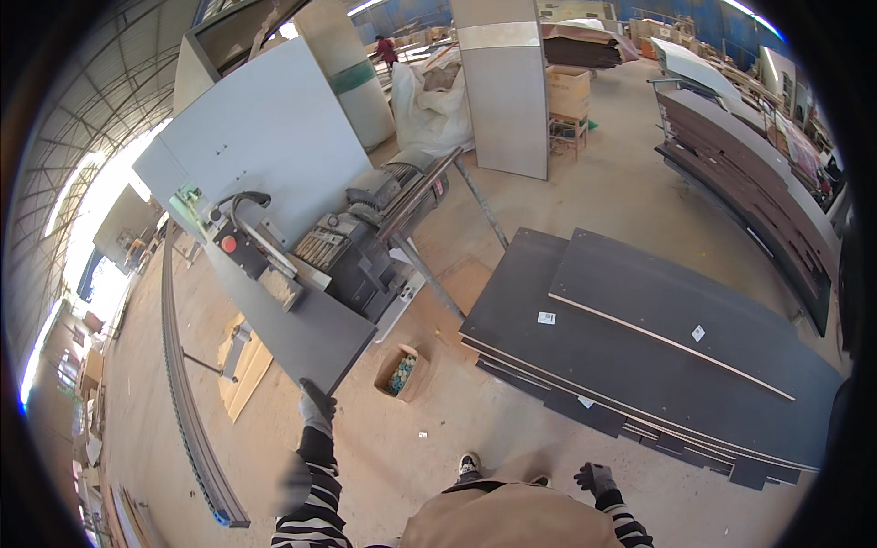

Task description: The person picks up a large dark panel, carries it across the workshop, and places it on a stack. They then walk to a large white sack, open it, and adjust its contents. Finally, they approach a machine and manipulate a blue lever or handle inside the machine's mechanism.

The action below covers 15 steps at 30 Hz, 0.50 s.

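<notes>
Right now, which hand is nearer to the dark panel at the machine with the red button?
The left. The left hand touches the near end of the dark panel; the right hand hangs apart, off to its right.

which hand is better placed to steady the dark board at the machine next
Likely the left hand: it is at the near end of the dark board. The right hand hangs away from it, beside the stack.

Workshop with motor-driven machine (pixel 345 267), stacked dark boards (pixel 512 297), steel-framed roof (pixel 102 78).
</notes>
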{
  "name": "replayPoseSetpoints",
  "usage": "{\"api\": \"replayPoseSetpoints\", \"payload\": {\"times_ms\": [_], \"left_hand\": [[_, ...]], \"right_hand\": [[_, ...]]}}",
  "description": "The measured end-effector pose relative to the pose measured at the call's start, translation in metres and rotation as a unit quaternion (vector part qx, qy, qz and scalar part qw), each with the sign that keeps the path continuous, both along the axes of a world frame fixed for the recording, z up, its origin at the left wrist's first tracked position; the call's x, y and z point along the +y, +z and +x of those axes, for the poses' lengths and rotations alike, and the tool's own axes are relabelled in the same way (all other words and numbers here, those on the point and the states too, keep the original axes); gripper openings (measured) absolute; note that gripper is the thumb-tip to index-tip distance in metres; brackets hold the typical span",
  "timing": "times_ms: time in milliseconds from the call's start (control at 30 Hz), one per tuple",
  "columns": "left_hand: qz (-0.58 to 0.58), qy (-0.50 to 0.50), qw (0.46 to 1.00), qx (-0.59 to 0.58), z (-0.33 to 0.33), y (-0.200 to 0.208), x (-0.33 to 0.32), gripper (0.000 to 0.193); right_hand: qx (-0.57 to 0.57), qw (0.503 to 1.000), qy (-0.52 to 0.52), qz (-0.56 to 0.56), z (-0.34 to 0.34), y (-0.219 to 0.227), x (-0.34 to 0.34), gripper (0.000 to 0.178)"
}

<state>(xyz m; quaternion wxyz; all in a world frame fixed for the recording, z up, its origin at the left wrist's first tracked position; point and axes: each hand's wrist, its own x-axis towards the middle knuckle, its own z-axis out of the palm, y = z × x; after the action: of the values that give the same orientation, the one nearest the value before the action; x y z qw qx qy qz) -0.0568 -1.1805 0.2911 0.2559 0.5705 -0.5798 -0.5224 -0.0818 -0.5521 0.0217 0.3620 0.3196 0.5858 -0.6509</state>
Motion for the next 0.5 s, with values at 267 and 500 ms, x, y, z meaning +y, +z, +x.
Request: {"api": "replayPoseSetpoints", "payload": {"times_ms": [267, 500], "left_hand": [[0.078, -0.056, 0.992, 0.081, 0.03, 0.019, 0.1, 0.058], [0.22, -0.25, 0.935, 0.12, 0.074, 0.037, 0.15, 0.052]], "right_hand": [[0.191, 0.979, 0.033, -0.065, -0.055, 0.068, -0.081, 0.025], [0.301, 0.945, 0.066, -0.106, -0.042, 0.206, -0.216, 0.032]]}}
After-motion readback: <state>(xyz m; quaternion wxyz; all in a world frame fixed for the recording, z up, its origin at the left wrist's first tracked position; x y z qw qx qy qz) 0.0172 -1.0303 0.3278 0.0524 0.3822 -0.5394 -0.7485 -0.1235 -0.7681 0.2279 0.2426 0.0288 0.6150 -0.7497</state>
